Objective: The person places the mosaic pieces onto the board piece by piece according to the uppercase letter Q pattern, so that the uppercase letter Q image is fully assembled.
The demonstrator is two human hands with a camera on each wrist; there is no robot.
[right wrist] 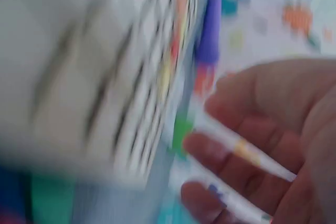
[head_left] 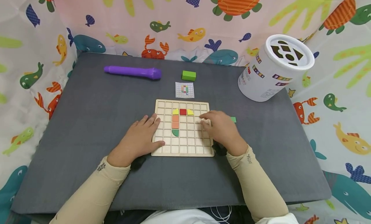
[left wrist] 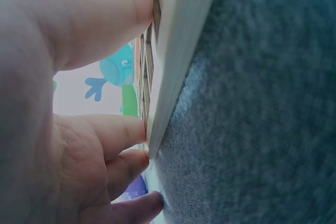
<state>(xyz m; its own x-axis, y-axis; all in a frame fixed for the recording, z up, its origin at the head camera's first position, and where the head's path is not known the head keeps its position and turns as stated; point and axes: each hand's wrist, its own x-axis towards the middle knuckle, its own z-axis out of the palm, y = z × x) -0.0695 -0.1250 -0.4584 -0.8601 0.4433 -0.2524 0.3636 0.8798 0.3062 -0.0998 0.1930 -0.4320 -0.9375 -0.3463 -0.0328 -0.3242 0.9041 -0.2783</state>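
Observation:
A pale wooden grid board (head_left: 195,150) lies on the table. Set in its cells are two yellow pieces (head_left: 175,112), a red square (head_left: 183,112), two orange squares (head_left: 175,118) and a green rounded piece (head_left: 175,132). My left hand (head_left: 141,137) rests along the board's left edge, fingers extended and thumb on the lower left cells. Over the right side of the board hovers my right hand (head_left: 221,129), its fingers loosely bent; the right wrist view shows nothing between them. A green piece (head_left: 233,119) lies right of the board, partly hidden by that hand.
Behind the board lie a small pattern card (head_left: 184,90), a green block (head_left: 189,75) and a purple marker-like stick (head_left: 132,72). A white tub (head_left: 261,79) with shaped holes in its lid stands back right. Printed fabric (head_left: 121,24) surrounds the grey table (head_left: 87,121).

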